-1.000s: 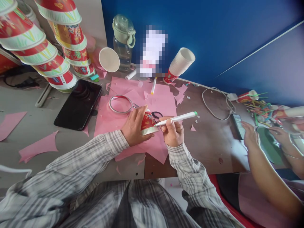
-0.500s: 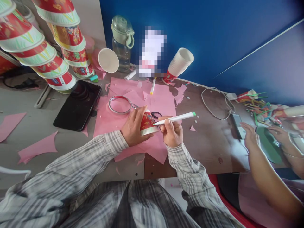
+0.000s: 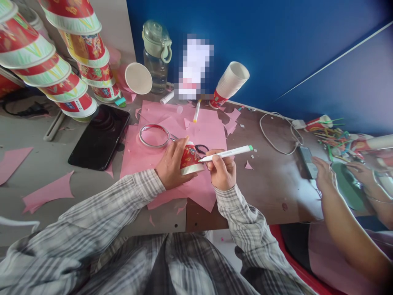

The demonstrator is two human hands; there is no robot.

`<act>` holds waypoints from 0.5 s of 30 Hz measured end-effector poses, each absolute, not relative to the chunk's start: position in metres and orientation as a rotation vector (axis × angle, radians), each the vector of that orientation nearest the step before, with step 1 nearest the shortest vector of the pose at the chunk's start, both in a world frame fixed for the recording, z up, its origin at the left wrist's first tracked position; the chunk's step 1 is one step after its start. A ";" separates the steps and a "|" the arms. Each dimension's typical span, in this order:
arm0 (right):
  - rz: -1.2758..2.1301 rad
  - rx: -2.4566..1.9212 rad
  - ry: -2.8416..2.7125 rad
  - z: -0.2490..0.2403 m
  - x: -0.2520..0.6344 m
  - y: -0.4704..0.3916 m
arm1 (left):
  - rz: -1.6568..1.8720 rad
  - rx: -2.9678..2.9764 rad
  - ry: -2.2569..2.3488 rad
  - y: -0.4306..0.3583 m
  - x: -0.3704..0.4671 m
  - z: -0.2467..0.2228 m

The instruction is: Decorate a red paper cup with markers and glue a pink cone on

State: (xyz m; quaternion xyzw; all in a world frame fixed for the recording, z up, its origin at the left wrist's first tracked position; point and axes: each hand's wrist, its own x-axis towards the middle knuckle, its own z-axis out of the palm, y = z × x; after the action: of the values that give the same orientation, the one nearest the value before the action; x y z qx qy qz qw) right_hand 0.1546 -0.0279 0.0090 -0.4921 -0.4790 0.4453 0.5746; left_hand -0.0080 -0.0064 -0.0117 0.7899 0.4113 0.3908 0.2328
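Note:
A red and white paper cup (image 3: 190, 159) is gripped in my left hand (image 3: 172, 164), tilted with its wide rim toward me. Green strokes show on the white band near that rim. My right hand (image 3: 223, 172) pinches a white marker pen (image 3: 229, 153) with a green end; its green tip is at the cup's rim, and I cannot tell whether it touches. Beneath both hands lie pink paper sheets (image 3: 202, 123). Just behind the cup are the dark handle loop of what looks like scissors (image 3: 201, 149) and a round silver-rimmed ring (image 3: 154, 135).
Tall stacks of red cups (image 3: 73, 102) stand at left beside a black tablet (image 3: 98, 137). At the back are a water bottle (image 3: 156, 61), a blurred-out upright screen (image 3: 193, 65) and a stack of paper cups (image 3: 230, 84). Another person's arms (image 3: 340, 221) rest at right, near a white cable (image 3: 260, 123).
The view has shifted very slightly. Both hands keep their hold on the cup and the marker pen, with the pen tip still at the cup's rim.

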 end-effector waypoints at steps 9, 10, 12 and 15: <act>1.042 -1.191 -1.121 0.012 0.155 -0.030 | 1.084 2.173 1.132 -0.006 -0.008 -0.012; 1.044 -1.189 -1.113 0.012 0.155 -0.030 | 1.084 2.172 1.134 -0.006 -0.008 -0.012; 1.047 -1.185 -1.105 0.012 0.155 -0.030 | 1.087 2.173 1.136 -0.006 -0.007 -0.012; 1.051 -1.187 -1.110 0.012 0.155 -0.030 | 1.086 2.175 1.138 -0.006 -0.007 -0.012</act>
State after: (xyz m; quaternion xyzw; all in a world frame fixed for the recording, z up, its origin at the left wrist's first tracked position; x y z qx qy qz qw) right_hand 0.1551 -0.0301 0.0116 -0.5051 -0.4722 0.4471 0.5674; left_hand -0.0073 -0.0061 -0.0125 0.7893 0.4129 0.3939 0.2265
